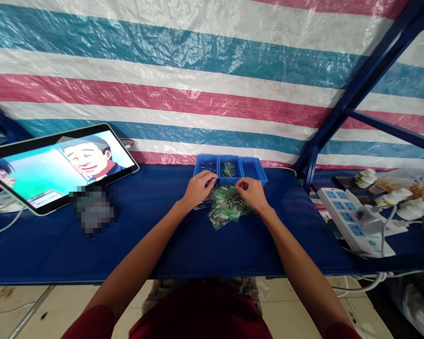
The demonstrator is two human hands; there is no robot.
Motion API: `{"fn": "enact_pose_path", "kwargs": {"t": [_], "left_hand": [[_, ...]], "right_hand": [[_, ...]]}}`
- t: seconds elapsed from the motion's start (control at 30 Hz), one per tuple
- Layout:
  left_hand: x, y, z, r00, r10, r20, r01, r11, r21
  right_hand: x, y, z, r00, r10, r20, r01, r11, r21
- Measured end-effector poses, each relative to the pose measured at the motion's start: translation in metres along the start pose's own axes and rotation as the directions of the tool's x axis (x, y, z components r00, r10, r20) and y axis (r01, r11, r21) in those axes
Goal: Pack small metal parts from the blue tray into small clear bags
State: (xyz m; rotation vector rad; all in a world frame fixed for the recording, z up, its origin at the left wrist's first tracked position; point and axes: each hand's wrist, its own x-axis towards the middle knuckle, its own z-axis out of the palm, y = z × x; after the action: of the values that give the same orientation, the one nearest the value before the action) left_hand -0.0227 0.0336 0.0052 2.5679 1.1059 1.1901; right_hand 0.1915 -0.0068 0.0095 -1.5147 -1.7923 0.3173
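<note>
My left hand (199,188) is at the front edge of the left blue bin (195,173), which has thin metal pins (207,165) in it. Its fingers are bent together; whatever they hold is too small to make out. Pinched fingers of my right hand (251,190) hover at the upper right of a pile of green-tinted plastic bags (219,216) with short metal pieces in and on them. What they grip cannot be told. A middle blue bin (229,180) contains a similar filled bag (228,169). More loose pins lie beside the pile, under my left hand.
Behind my right hand stands a right blue bin (252,165). A tablet (92,157) playing a cartoon leans at the left, near a blurred-out object (93,209). At the right are a power strip (353,221), plugs and cables. A blue metal frame (339,108) rises before striped sheeting (198,94).
</note>
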Motion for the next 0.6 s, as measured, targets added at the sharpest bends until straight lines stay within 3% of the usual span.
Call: {"fn": "enact_pose_path", "kwargs": {"t": [0.17,0.3,0.43,0.53,0.6], "left_hand": [[-0.001,0.003,0.002,0.997,0.001,0.075,0.001,1.000,-0.030],[-0.003,0.009,0.004,0.993,0.010,0.115,-0.002,0.998,-0.065],[-0.003,0.017,0.006,0.997,-0.030,0.076,0.040,0.990,-0.136],[-0.003,0.023,0.009,0.994,-0.093,0.055,0.104,0.966,-0.237],[-0.003,0.026,0.010,0.993,-0.111,0.041,0.118,0.948,-0.296]], "right_hand": [[-0.001,0.000,0.008,0.994,0.008,0.105,0.006,0.992,-0.128],[-0.002,0.000,0.013,0.996,-0.005,0.095,0.012,0.997,-0.077],[-0.003,-0.005,0.011,0.998,0.055,-0.026,-0.045,0.957,0.285],[-0.004,-0.011,0.008,0.990,0.138,-0.001,-0.106,0.764,0.636],[-0.004,-0.013,0.007,0.985,0.163,0.059,-0.150,0.629,0.763]]}}
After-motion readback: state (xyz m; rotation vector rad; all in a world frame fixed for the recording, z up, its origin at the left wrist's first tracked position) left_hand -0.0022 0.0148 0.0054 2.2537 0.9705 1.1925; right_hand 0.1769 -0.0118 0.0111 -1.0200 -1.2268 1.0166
